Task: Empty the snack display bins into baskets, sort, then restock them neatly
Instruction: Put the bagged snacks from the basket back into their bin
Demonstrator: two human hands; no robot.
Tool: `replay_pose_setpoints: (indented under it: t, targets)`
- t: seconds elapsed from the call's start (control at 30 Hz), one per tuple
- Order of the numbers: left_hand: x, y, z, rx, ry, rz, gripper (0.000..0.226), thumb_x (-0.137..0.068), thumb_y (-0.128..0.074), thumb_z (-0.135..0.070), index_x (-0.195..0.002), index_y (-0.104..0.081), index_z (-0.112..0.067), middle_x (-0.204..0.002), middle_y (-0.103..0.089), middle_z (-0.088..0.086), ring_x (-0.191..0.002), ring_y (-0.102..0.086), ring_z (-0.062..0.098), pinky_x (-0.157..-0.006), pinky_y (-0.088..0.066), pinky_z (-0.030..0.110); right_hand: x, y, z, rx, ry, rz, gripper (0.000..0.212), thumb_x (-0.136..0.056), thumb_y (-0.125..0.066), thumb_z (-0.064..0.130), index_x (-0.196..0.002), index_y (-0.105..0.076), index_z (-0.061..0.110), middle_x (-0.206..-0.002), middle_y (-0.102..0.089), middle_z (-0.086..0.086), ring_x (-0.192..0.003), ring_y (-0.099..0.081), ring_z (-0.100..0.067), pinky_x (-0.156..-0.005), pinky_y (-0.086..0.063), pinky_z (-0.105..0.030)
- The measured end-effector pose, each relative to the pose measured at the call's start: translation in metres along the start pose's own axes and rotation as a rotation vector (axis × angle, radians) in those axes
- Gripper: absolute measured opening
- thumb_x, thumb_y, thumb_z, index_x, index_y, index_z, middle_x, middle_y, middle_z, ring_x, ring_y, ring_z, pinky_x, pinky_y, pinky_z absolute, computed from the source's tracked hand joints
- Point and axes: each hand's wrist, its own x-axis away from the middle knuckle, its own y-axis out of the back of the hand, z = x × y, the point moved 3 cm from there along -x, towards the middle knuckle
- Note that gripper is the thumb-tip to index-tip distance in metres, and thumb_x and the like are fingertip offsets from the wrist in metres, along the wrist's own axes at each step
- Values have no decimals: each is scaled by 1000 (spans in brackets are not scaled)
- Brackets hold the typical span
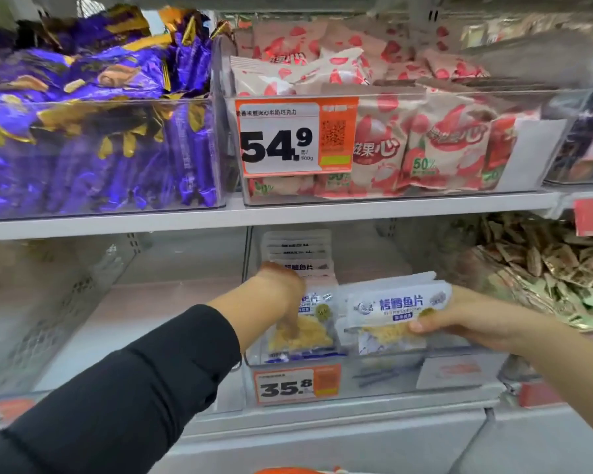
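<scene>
A clear bin with a 35.8 price tag stands on the lower shelf. Inside it, white-and-blue fish-slice packets are lined up along the left side. My left hand reaches down into the bin, its fingertips pressing the front packet of that row. My right hand grips a stack of the same packets over the bin's right half, thumb on the front face.
On the upper shelf stand a bin of purple wrapped snacks and a bin of pink-and-white packets with a 54.9 tag. A bin of brown-green sachets is at the lower right. Left of the fish bin is another clear bin.
</scene>
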Motion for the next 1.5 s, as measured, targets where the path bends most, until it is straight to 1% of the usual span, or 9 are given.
replay_pose_setpoints:
  t: [0.1, 0.27, 0.47, 0.6, 0.73, 0.87, 1.1, 1.3, 1.5]
  targets:
    - [-6, 0, 0, -62, 16, -95, 49, -79, -70, -52, -111, -61, -16, -101, -62, 1, -91, -63, 22, -74, -50, 31, -10, -11, -2, 210, -47, -4, 43, -70, -81, 0, -111, -70, 5, -109, -73, -7, -104, -68, -19, -89, -52, -23]
    - [10, 13, 22, -94, 38, -193, 70, -80, -67, -55, -136, -46, -19, -132, -53, 6, -122, -49, 27, -109, -31, 43, -37, -27, 0, 292, -47, -125, 35, -71, -81, 1, -105, -73, 9, -99, -75, -1, -97, -70, -15, -79, -53, -19]
    - [75, -6, 54, 458, 185, -707, 64, -93, -44, -58, -145, -33, -22, -145, -42, 4, -129, -41, 27, -103, -35, 34, -65, -58, 0, 314, -100, -194, 21, -74, -81, 9, -92, -73, 17, -84, -72, 6, -68, -58, -5, -58, -43, -17]
    - [93, -54, 45, 929, 268, -571, 74, -92, -33, -64, -153, -16, -25, -155, -31, 2, -137, -37, 24, -102, -36, 35, -83, -58, 4, 432, -104, -343, 25, -72, -84, 20, -90, -70, 10, -86, -70, 0, -76, -62, -12, -63, -48, -21]
    - [89, -78, 34, 1362, 229, -403, 79, -88, -29, -72, -153, -19, -29, -158, -25, -7, -145, -25, 17, -110, -24, 34, -97, -67, 5, 736, -69, -483, 47, -73, -78, 50, -92, -65, 8, -87, -68, -6, -78, -60, -18, -62, -43, -28]
    - [88, -81, 32, 1313, 222, -436, 71, -89, -26, -73, -143, -39, -28, -144, -49, -4, -131, -44, 19, -98, -35, 34, -95, -84, 4, 889, -131, -418, 59, -73, -66, 68, -115, -62, 27, -108, -67, 2, -100, -61, -19, -74, -46, -27]
    - [88, -82, 29, 1141, 254, -502, 68, -93, -24, -66, -133, -45, -16, -104, -64, 2, -101, -57, 23, -76, -40, 33, -92, -89, -2, 410, -250, -278, 36, -74, -76, 0, -103, -62, 17, -95, -65, -1, -91, -61, -18, -76, -52, -28]
    - [87, -84, 29, 1132, 262, -513, 68, -94, -25, -63, -128, -46, -8, -87, -61, 0, -93, -54, 28, -69, -35, 33, -96, -80, 2, 566, -200, -432, 58, -67, -86, 17, -113, -53, 23, -108, -59, 4, -109, -54, -20, -98, -46, -36]
    - [86, -83, 29, 1136, 260, -537, 67, -94, -25, -63, -126, -46, -8, -86, -55, 5, -93, -54, 28, -67, -33, 34, -93, -86, -4, 163, -192, -266, 50, -72, -75, -11, -102, -56, 24, -104, -65, 4, -111, -59, -22, -102, -47, -40]
